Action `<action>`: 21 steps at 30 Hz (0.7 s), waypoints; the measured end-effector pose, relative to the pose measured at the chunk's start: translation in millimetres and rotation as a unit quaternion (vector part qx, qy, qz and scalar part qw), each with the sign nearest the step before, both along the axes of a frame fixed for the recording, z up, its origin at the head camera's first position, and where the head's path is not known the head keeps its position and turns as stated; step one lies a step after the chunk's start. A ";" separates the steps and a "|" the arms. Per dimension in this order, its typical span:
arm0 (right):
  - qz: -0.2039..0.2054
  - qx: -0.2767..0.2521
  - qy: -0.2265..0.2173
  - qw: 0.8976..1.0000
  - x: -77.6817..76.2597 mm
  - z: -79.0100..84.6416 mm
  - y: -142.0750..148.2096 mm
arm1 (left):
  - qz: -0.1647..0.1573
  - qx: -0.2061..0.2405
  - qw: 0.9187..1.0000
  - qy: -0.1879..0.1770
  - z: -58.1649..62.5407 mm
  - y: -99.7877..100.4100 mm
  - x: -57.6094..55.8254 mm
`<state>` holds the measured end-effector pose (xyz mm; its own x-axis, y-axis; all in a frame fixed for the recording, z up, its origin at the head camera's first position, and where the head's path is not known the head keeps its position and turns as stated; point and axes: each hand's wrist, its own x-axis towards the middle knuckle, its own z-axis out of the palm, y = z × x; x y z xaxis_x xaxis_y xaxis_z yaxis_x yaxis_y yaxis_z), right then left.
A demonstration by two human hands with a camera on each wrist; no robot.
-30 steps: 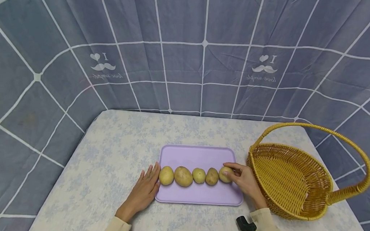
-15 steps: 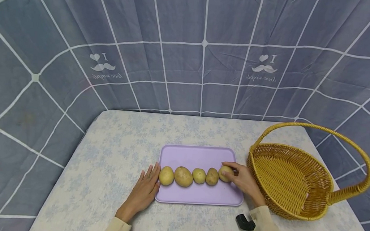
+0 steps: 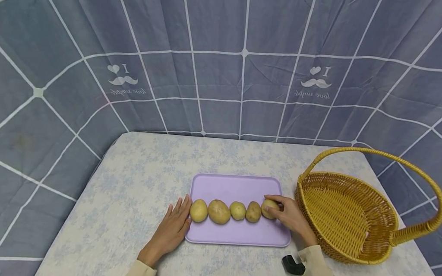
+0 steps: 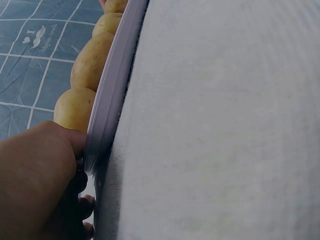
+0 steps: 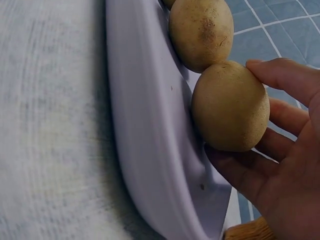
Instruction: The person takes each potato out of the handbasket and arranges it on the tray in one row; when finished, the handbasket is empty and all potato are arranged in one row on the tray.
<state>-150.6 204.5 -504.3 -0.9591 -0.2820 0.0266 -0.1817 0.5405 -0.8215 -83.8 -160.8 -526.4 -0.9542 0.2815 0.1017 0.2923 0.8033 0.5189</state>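
Several potatoes stand in a row across a lilac tray [image 3: 236, 236]. My right hand [image 3: 293, 215] curls its thumb and fingers round the rightmost potato [image 5: 230, 107], which touches the brown-blotched potato [image 5: 202, 32] beside it in the right wrist view. At the tray's left edge, my left hand [image 3: 175, 223] lies with its fingers straight, close beside the leftmost potato [image 3: 199, 210]. From the left wrist, that hand's thumb [image 4: 72, 140] shows at the tray rim, below the same potato. A large oval potato [image 3: 219, 211] and a small round potato [image 3: 237, 210] sit between.
A yellow wicker basket [image 3: 338, 234] with a tall arched handle stands right of the tray, close to my right forearm. The table [image 3: 145, 162] has a pale floral cloth. Grey-blue curtains [image 3: 218, 77] with white grid lines hang behind and at the sides.
My right hand and the potato in it have shifted very slightly left, toward the neighbouring potato. The left hand stays where it was.
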 end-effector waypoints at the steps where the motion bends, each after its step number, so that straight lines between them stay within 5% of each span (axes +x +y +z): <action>1: 0.001 0.003 -0.001 1.000 0.0 0.4 0.0 | 0.000 0.000 1.000 0.000 -0.2 -0.1 0.0; 21: -0.003 0.011 -0.010 1.000 -3.6 1.6 -2.3 | 0.000 0.005 1.000 0.003 -1.3 -0.1 0.0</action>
<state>-154.2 202.3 -502.7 -0.9612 -0.2757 0.0019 -0.1623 0.5602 -0.8123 -83.8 -161.0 -527.7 -0.9534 0.2811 0.1098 0.2957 0.7976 0.5257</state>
